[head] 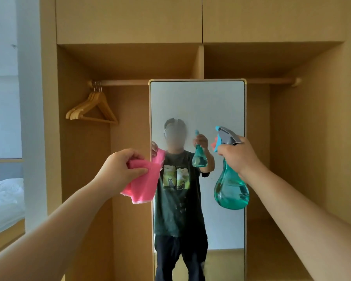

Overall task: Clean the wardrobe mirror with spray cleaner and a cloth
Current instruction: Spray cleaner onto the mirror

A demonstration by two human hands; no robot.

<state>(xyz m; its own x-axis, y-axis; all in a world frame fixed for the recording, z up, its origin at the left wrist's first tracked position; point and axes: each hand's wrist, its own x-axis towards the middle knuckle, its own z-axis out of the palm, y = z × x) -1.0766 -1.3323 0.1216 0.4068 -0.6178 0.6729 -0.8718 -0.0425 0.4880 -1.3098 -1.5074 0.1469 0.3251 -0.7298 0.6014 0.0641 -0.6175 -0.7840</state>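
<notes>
Left hand pinches a pink cloth between thumb and fingers in front of the left edge of the upright wardrobe mirror, while right hand grips a teal spray bottle by its neck, nozzle toward the glass.

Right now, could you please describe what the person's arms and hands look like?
The left hand and right hand are ungloved, forearms bare, no watch or sleeve showing. The mirror reflects a dark short-sleeved T-shirt with a printed graphic.
</notes>
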